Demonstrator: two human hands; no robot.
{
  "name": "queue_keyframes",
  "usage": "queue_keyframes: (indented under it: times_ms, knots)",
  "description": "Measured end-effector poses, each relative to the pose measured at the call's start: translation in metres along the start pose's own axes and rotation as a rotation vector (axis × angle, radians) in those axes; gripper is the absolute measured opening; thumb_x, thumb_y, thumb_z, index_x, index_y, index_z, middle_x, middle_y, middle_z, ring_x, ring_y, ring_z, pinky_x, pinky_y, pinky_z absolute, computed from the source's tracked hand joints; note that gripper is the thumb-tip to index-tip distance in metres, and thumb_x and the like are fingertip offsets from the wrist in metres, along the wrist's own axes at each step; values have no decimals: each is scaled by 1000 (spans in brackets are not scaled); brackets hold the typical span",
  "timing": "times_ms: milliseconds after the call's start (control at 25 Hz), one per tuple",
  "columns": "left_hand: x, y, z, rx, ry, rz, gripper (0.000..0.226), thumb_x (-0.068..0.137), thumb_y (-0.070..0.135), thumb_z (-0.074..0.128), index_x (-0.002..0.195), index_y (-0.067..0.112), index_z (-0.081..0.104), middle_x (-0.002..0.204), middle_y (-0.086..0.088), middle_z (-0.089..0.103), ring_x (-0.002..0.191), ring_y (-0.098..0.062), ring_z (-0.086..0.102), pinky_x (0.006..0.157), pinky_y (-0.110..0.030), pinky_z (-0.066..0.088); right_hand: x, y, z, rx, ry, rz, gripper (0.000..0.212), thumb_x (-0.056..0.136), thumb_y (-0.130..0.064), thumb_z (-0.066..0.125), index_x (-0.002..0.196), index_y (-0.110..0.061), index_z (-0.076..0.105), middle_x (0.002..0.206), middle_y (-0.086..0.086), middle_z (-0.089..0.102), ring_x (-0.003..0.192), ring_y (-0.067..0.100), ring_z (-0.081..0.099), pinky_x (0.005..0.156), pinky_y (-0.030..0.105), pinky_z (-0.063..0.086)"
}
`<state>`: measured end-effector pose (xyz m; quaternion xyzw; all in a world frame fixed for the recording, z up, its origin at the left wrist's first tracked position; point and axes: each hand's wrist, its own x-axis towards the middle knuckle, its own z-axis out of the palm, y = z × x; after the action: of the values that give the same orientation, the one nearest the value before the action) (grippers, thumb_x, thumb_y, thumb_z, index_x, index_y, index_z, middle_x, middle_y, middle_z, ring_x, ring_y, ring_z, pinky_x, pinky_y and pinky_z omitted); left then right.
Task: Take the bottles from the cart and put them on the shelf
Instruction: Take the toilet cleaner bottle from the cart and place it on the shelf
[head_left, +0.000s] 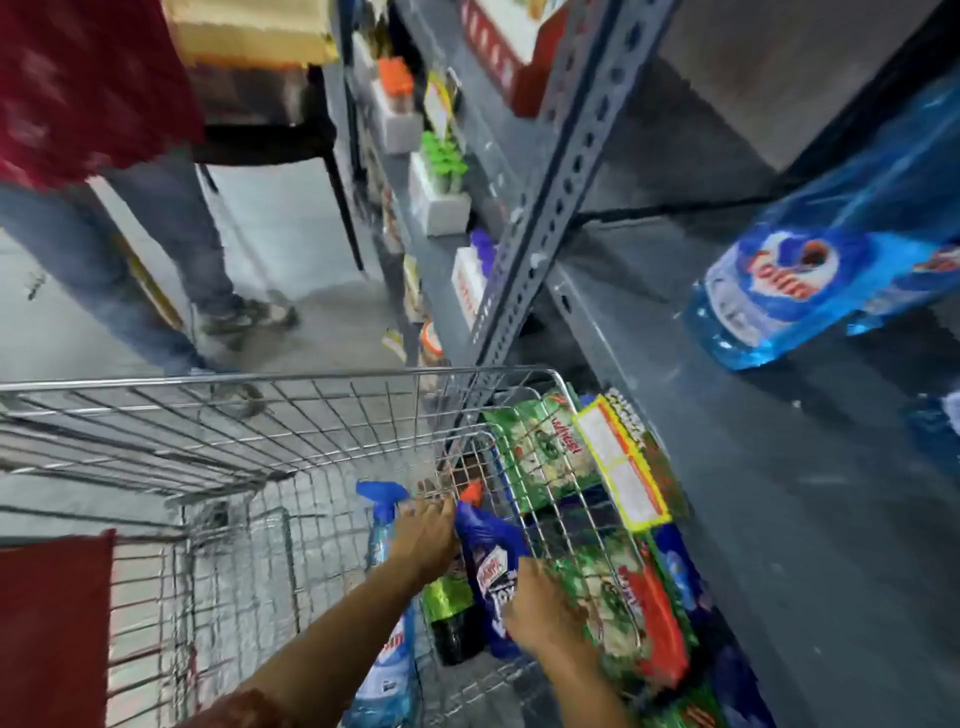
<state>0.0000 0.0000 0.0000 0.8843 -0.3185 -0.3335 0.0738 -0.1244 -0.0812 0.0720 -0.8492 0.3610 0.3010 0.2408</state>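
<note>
A wire cart (260, 380) stands beside the grey metal shelf (779, 467). In its right corner are a light blue spray bottle (383, 525), a dark bottle with a green label (451, 618) and a dark blue bottle with a red cap (491, 558). My left hand (423, 535) curls round the neck of the dark blue bottle. My right hand (540, 608) grips its lower body over the label. On the shelf, another blue bottle (810, 280) with a white and blue label stands at the right.
A person in a red top and jeans (130, 218) stands in the aisle beyond the cart. Green and red packets (613, 587) fill the lower shelf against the cart's right side. A perforated steel upright (550, 187) rises by the cart's far corner.
</note>
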Motion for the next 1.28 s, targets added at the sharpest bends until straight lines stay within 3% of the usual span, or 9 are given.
queue_keyframes:
  times_ms: [160,360,520,680,840,960,1080,1160,1280]
  knots:
    - [36,14,10,-121,-29,-63,38,92,30,39,119,4,44,124,-22,57,114,-36,53,96,-41,38,38,16,8,-6,-161,85,49,89,-18,50,130,2,33,140,19,40,128,32,40,103,34,35]
    - [59,30,7,-297,-36,-310,41,88,38,45,109,4,54,117,-19,63,112,-32,56,101,-39,34,62,32,26,58,-271,202,70,86,-21,58,137,6,19,144,23,36,131,32,38,104,34,35]
    - [57,38,8,-472,36,-350,40,84,38,51,101,3,55,106,-17,65,103,-31,58,109,-47,29,72,41,29,128,-280,228,76,83,-13,60,141,1,13,142,21,42,128,33,43,104,37,39]
    - [37,43,6,-834,148,-279,29,81,27,62,101,9,51,93,-9,58,87,-26,55,85,-36,46,72,45,27,240,-226,271,61,78,-8,64,130,-3,33,133,18,51,120,33,51,100,40,44]
    - [11,46,-16,-1005,173,-192,42,76,24,69,112,6,59,95,-7,59,90,-27,58,87,-38,51,57,40,12,404,-200,271,65,67,-9,77,121,-7,41,123,13,59,111,30,57,96,41,47]
    - [-8,47,-44,-1112,237,-163,44,68,29,72,104,5,63,92,-12,65,87,-31,61,86,-44,53,38,32,2,513,-171,188,76,48,-18,86,112,-10,47,112,8,65,104,27,61,91,40,49]
    - [-32,55,-85,-1222,308,-127,33,71,16,74,99,2,63,89,-12,63,79,-25,59,75,-35,51,21,30,-6,649,-82,61,88,25,-30,89,105,-15,55,103,5,70,97,26,64,91,46,52]
    - [-55,63,-112,-1239,350,-32,25,69,16,76,88,5,66,82,-10,63,69,-21,58,67,-32,50,-20,17,-30,751,-16,-42,68,39,-15,90,98,-19,58,98,3,70,95,24,64,88,41,53]
    - [-97,83,-148,-1241,427,82,24,60,24,80,74,11,67,71,-9,64,58,-20,56,60,-32,47,-80,7,-59,888,54,-233,51,54,1,85,93,-20,58,86,-6,68,83,13,65,67,15,53]
